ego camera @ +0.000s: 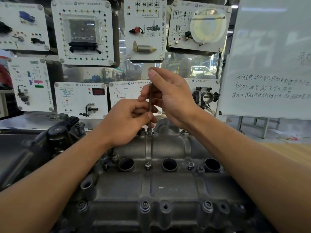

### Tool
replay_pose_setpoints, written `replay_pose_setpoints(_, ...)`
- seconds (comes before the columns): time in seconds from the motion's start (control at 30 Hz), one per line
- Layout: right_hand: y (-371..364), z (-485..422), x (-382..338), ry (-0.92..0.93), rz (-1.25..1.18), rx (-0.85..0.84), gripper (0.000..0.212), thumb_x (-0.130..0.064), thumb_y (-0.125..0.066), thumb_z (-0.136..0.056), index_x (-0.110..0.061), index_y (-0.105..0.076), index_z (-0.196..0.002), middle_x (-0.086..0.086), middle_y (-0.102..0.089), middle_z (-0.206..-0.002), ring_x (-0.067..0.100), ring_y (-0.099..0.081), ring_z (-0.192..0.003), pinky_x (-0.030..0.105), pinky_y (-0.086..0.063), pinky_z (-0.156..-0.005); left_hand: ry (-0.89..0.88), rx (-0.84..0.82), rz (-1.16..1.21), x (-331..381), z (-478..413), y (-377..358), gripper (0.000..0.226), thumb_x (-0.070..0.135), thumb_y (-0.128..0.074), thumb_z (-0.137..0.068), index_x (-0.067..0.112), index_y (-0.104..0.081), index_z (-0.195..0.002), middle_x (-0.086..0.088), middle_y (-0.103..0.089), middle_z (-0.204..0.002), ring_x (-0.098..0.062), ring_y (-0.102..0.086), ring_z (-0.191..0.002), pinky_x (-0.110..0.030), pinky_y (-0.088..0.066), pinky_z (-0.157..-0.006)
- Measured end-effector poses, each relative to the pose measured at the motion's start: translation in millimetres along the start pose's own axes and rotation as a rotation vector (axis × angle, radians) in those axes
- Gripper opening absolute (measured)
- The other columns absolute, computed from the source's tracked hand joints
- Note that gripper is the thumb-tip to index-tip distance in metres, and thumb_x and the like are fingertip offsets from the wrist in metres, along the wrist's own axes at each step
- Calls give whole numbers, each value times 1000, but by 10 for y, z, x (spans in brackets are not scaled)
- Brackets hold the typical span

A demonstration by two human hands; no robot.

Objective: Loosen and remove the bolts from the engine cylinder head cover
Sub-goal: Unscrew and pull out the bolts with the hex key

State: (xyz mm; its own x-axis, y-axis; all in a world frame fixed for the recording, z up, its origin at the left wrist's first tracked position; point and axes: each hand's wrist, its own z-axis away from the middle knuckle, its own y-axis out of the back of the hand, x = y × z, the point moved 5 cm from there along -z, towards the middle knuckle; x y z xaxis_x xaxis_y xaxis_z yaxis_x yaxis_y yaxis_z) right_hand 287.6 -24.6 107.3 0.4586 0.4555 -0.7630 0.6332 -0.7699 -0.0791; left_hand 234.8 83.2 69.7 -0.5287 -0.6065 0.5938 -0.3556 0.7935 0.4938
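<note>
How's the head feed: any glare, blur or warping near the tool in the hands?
Head view: thin tool, left hand and right hand sharp; head view edges bow the wall panels; soft glare washes the whiteboard; cylinder head cover dim but readable.

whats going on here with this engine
A person is working bare-handed on an engine cylinder head cover. Both hands hold a long thin metal shaft upright: the left hand pinches it low down, the right hand grips its top. Its lower end sits on a far-edge bolt. Whether it is a driver or a long bolt is unclear. Nearer bolts are still in place.
</note>
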Motion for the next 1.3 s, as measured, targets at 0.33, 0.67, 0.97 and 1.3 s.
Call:
replay_pose_setpoints(0.33, 98, 37, -106, 167, 252, 163, 11, -16, -75, -89, -8, -70, -96, -1, -73, -67, 5, -68, -61, 11, -46, -54, 12, 32, -13, -2, -12, 10, 18, 2, -58, -97, 12, -71, -91, -3, -77, -80, -14, -74, -75, -12, -52, -66)
replay_pose_setpoints(0.67, -108, 46, -140, 18, 253, -114, 28, -5, -43, -104, -17, -60, -85, 4, -64, -91, 11, -56, -87, 24, -45, -68, -11, 61, -68, -32, -15, 22, 17, 10, -63, -95, 16, -73, -83, 0, -77, -76, -11, -74, -73, -20, -57, -73)
replay_pose_setpoints(0.97, -83, 52, -71, 5, 193, -83, 18, -14, -63, -96, -16, -61, -78, 1, -64, -76, 13, -59, -79, 32, -44, -71, 5, 62, -29, -54, -19, 29, 14, 9, -63, -95, 9, -74, -86, -5, -77, -76, -15, -74, -71, -16, -55, -68)
replay_pose_setpoints(1.3, -14, 25, -48, -129, -126, -45, 20, -14, -44, -105, -6, -61, -107, 10, -75, -83, 22, -71, -71, 32, -59, -65, 2, 88, -67, -53, -30, 25, 11, 11, -68, -92, 9, -74, -82, -2, -76, -73, -16, -73, -70, -22, -58, -71)
